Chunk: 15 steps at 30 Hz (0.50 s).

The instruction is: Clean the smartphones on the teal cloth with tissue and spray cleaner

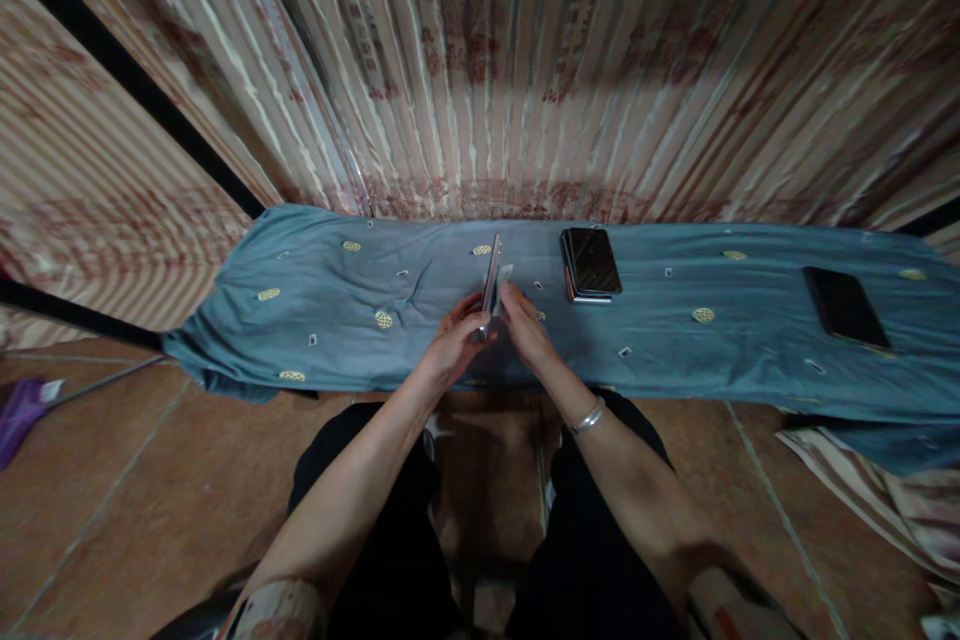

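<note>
My left hand [456,340] is closed around the lower part of a slim phone [491,272] held on edge, upright, above the blue cloth [337,330]. My right hand [525,325] sits just to the phone's right, fingers pinched at a small pale clear piece [505,274] beside the phone; I cannot make out what it is. A silver bracelet [587,417] circles my right wrist.
A stack of dark phones [591,263] lies on the cloth right of my hands. A single black phone [846,307] rests far right. Striped curtains [480,70] hang behind. Tiled floor [135,500] and my black-trousered knees are below.
</note>
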{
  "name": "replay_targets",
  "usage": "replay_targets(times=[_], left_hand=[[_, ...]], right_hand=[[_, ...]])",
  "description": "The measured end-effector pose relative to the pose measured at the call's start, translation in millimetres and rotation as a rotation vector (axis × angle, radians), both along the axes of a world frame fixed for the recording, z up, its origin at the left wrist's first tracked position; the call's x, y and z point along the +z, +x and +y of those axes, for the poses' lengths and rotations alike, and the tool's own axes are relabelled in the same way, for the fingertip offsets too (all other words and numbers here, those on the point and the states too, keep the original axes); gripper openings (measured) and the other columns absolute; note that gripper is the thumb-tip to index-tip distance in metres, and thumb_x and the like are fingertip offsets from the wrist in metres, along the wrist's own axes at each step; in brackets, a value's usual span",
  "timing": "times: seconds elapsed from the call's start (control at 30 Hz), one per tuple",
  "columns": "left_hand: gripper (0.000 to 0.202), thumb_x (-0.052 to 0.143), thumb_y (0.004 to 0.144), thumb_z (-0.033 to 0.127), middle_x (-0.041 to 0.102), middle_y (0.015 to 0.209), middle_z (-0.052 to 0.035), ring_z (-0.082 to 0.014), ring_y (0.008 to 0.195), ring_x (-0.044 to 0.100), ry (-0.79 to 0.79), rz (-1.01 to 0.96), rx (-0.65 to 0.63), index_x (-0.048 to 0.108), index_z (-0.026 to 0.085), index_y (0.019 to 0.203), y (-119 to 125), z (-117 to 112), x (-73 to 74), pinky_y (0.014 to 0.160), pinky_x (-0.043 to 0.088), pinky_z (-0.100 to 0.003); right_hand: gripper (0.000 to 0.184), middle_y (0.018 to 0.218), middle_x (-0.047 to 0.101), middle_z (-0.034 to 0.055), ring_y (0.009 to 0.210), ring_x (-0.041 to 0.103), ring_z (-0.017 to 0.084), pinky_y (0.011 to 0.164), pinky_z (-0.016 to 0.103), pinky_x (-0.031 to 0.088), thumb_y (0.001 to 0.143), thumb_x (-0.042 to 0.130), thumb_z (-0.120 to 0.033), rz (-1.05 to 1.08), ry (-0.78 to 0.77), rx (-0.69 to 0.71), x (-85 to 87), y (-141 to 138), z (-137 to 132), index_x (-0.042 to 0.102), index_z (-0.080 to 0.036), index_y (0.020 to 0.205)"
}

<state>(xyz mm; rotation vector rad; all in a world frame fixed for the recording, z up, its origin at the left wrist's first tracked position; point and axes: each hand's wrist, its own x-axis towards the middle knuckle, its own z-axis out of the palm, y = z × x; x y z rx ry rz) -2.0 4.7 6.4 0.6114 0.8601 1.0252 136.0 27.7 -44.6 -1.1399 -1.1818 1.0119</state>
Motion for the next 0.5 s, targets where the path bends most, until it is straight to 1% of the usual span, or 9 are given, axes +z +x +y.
replay_targets(times=[0.07, 0.1, 0.17, 0.23, 0.3, 0.37, 0.43, 0.5], left_hand=[[0.052, 0.093, 0.059, 0.019, 0.076, 0.112, -0.0037, -0.0216, 0.106, 0.068, 0.034, 0.027, 0.014, 0.075, 0.021, 0.108, 3.3, 0.1, -6.8, 0.088, 0.054, -0.034], [0.053, 0.094, 0.058, 0.018, 0.076, 0.114, -0.0035, -0.0215, 0.107, 0.067, 0.045, 0.036, 0.02, 0.075, 0.022, 0.108, 4.8, 0.1, -10.1, 0.088, 0.053, -0.033], [0.055, 0.094, 0.057, 0.018, 0.074, 0.117, -0.0033, -0.0216, 0.109, 0.066, 0.057, 0.044, 0.034, 0.074, 0.023, 0.108, 7.2, 0.1, -15.3, 0.088, 0.053, -0.033], [0.058, 0.094, 0.056, 0.017, 0.071, 0.123, -0.0034, -0.0215, 0.11, 0.066, 0.06, 0.047, 0.058, 0.073, 0.024, 0.109, 8.5, -0.4, -17.6, 0.091, 0.053, -0.034], [0.061, 0.095, 0.055, 0.016, 0.068, 0.129, -0.0036, -0.0206, 0.11, 0.065, 0.047, 0.05, 0.087, 0.071, 0.024, 0.111, 8.8, -1.6, -16.6, 0.092, 0.053, -0.035], [0.063, 0.096, 0.054, 0.016, 0.067, 0.131, -0.0041, -0.0201, 0.11, 0.065, 0.028, 0.043, 0.087, 0.071, 0.024, 0.111, 8.6, -3.6, -12.8, 0.091, 0.054, -0.034], [0.061, 0.097, 0.056, 0.02, 0.068, 0.127, -0.0052, -0.0216, 0.11, 0.066, 0.005, 0.035, 0.047, 0.072, 0.023, 0.111, 7.8, -5.4, -7.2, 0.088, 0.055, -0.034], [0.055, 0.098, 0.06, 0.028, 0.071, 0.119, -0.0056, -0.0231, 0.109, 0.066, -0.01, 0.035, 0.017, 0.072, 0.022, 0.108, 6.2, -5.2, -1.8, 0.082, 0.055, -0.034]], right_hand=[[0.056, 0.123, 0.081, 0.0043, 0.124, 0.07, 0.027, 0.115, 0.043, 0.051, 0.086, 0.07, -0.076, 0.155, -0.065, 0.04, 6.5, -1.9, -3.2, 0.077, -0.028, 0.114], [0.052, 0.118, 0.081, 0.0038, 0.12, 0.07, 0.026, 0.112, 0.041, 0.052, 0.082, 0.076, -0.072, 0.185, -0.07, 0.046, 9.4, -2.6, -4.1, 0.077, -0.028, 0.109], [0.047, 0.11, 0.081, 0.0026, 0.113, 0.071, 0.026, 0.107, 0.039, 0.053, 0.077, 0.082, -0.066, 0.22, -0.064, 0.041, 14.0, -3.5, -5.0, 0.076, -0.027, 0.101], [0.043, 0.106, 0.081, 0.0016, 0.11, 0.071, 0.025, 0.104, 0.037, 0.053, 0.075, 0.083, -0.062, 0.23, -0.064, 0.041, 16.9, -3.4, -4.9, 0.075, -0.027, 0.099], [0.041, 0.104, 0.081, 0.0013, 0.108, 0.071, 0.024, 0.101, 0.036, 0.054, 0.076, 0.084, -0.059, 0.232, -0.067, 0.059, 18.8, -2.1, -4.5, 0.076, -0.026, 0.098], [0.04, 0.104, 0.081, 0.0013, 0.108, 0.072, 0.024, 0.099, 0.035, 0.054, 0.075, 0.085, -0.058, 0.255, -0.075, 0.083, 20.2, 0.2, -4.4, 0.076, -0.026, 0.097], [0.043, 0.104, 0.082, 0.0013, 0.108, 0.073, 0.024, 0.096, 0.034, 0.056, 0.073, 0.087, -0.059, 0.297, -0.11, 0.105, 21.6, 2.8, -4.7, 0.076, -0.026, 0.098], [0.047, 0.104, 0.083, 0.0014, 0.107, 0.074, 0.025, 0.093, 0.034, 0.057, 0.071, 0.088, -0.062, 0.321, -0.158, 0.135, 23.2, 4.8, -5.8, 0.077, -0.026, 0.099]])
